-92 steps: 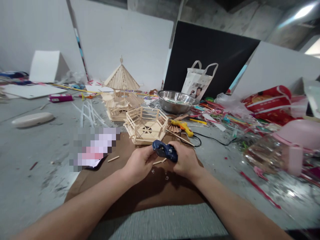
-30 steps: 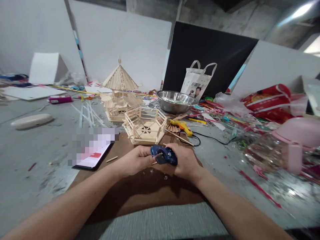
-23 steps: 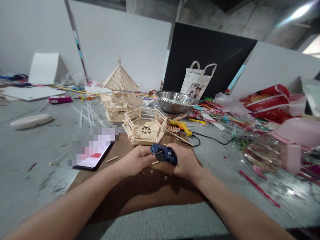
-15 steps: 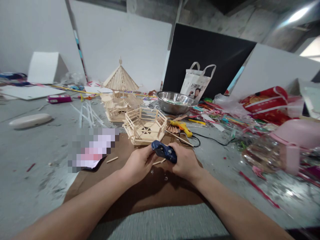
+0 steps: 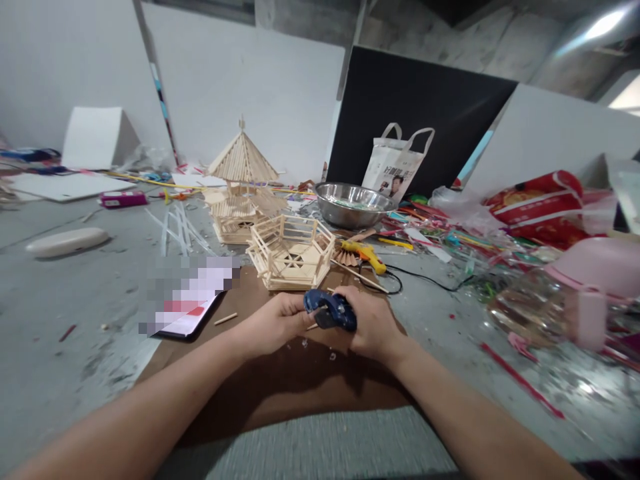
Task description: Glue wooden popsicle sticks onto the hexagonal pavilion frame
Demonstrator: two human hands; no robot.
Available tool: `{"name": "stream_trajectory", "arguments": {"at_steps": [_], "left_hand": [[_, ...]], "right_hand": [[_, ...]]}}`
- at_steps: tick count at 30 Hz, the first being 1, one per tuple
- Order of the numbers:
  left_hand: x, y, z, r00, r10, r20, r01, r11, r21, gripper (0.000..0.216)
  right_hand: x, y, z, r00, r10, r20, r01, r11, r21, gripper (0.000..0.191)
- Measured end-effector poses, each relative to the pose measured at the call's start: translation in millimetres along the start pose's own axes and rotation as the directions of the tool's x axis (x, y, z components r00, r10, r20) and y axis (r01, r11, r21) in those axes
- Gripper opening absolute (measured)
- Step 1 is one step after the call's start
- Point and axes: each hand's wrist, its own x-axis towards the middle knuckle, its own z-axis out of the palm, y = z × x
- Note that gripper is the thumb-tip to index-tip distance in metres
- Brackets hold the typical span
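Cutter (image 5: 330, 311) work at mid-frame, from what I'm seeing over the feed — blue handles clamped in the right hand (image 5: 369, 325), fingers curled tight around them. Left hand (image 5: 274, 324) pinches a thin wooden stick (image 5: 313, 326) at the blades, fingertips closed on it. I'd keep the stick square to the blades and squeeze slowly so the end doesn't splinter or fly. Everything sits over the brown mat (image 5: 280, 380), just below the hexagonal stick frame (image 5: 291, 252).

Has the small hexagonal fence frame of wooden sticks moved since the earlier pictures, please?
No. The hexagonal stick frame sits at the far edge of the brown mat, beside the yellow glue gun, as before.
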Motion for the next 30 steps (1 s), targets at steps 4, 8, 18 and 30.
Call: {"name": "stream_trajectory", "arguments": {"at_steps": [4,8,18,30], "left_hand": [[-2.1,4.4,-2.1,0.992,-0.094,0.08,0.098,0.994,-0.054,0.036],[-3.2,7.4,-5.3,0.99,-0.094,0.105,0.098,0.994,-0.039,0.036],[2.6,-10.9,5.2,0.939,0.22,-0.264,-0.133,0.941,0.313,0.024],[4.1,-9.1,7.1,0.931,0.269,-0.246,-0.227,0.956,0.186,0.024]], "right_hand": [[-0.1,-1.2,-0.6,1.0,-0.007,0.006,0.007,1.0,0.019,0.041],[0.0,-2.6,-1.2,1.0,-0.007,0.004,0.007,1.0,0.015,0.04],[1.0,-3.5,1.2,0.991,0.136,0.013,-0.134,0.985,-0.105,0.035],[2.6,2.1,3.9,0.997,0.072,-0.041,-0.074,0.996,-0.04,0.041]]}}
